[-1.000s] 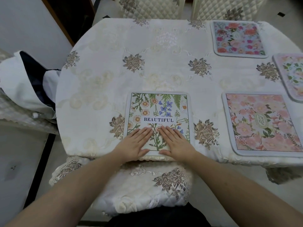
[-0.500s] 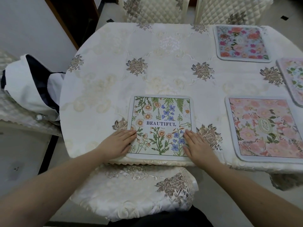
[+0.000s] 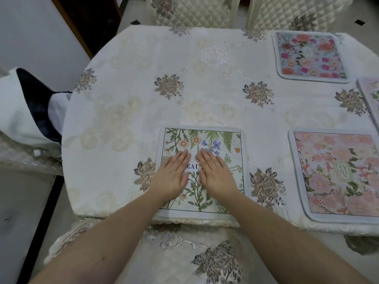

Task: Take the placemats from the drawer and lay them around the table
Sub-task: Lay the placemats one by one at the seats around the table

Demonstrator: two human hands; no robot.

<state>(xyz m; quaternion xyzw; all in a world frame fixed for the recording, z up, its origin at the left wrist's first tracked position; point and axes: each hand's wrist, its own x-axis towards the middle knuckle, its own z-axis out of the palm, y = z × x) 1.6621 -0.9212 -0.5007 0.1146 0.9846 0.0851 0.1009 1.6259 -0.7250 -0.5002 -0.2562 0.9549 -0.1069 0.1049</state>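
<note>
Both hands, left hand (image 3: 172, 175) and right hand (image 3: 215, 174), lie flat with straight fingers on the near green mat (image 3: 233, 152) on the counter (image 3: 127, 111).

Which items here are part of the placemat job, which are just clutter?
Job: green botanical placemat under left hand and right hand; pink placemat; blue floral placemat; fourth placemat at right edge; table.
Not job: white-and-navy cloth; quilted chairs.
</note>
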